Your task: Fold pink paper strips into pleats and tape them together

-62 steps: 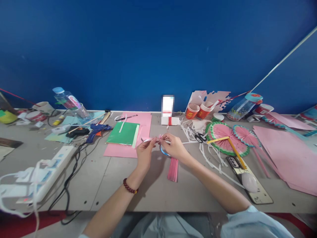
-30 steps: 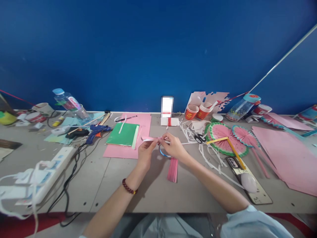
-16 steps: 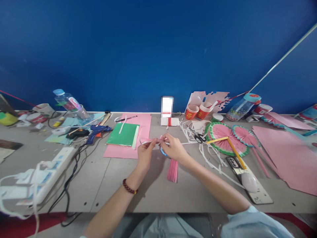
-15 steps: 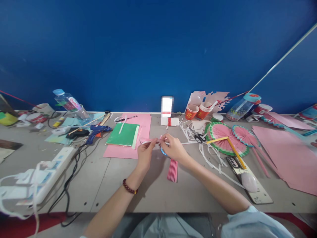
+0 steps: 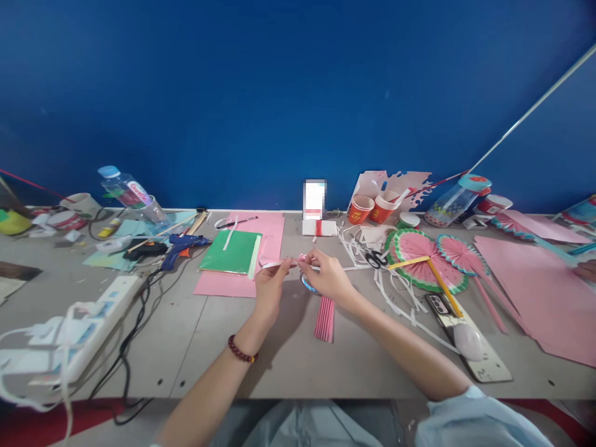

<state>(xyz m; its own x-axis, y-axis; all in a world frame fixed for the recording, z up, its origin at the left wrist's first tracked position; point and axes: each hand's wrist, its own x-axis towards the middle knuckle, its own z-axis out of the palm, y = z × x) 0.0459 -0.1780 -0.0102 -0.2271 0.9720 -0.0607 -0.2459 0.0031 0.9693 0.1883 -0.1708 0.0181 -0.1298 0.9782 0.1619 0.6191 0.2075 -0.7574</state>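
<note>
Above the middle of the table, my left hand (image 5: 270, 287) pinches a narrow pink paper strip (image 5: 269, 263) with a white edge. Close beside it, my right hand (image 5: 326, 277) has its fingertips closed on the same strip, where a bit of pink shows over them. A ring-shaped roll (image 5: 308, 284), bluish inside, shows just under my right fingers; whether I hold it is unclear. Pleated pink paper (image 5: 325, 320) lies on the table below my right hand. A white strip (image 5: 356, 269) runs rightward from behind that hand toward black scissors (image 5: 374, 259).
Left are a green packet (image 5: 231, 253) on pink paper (image 5: 274, 231), a blue glue gun (image 5: 184, 247) and a power strip (image 5: 105, 326). Watermelon-patterned paper fans (image 5: 414, 245), paper cups (image 5: 361, 210) and a phone (image 5: 488, 360) lie right. Another person's hand (image 5: 586, 270) shows at the right edge.
My left hand has shifted slightly left, and the strip's white edge shows more plainly. My right hand has barely moved. The other person's hand reaches further into view.
</note>
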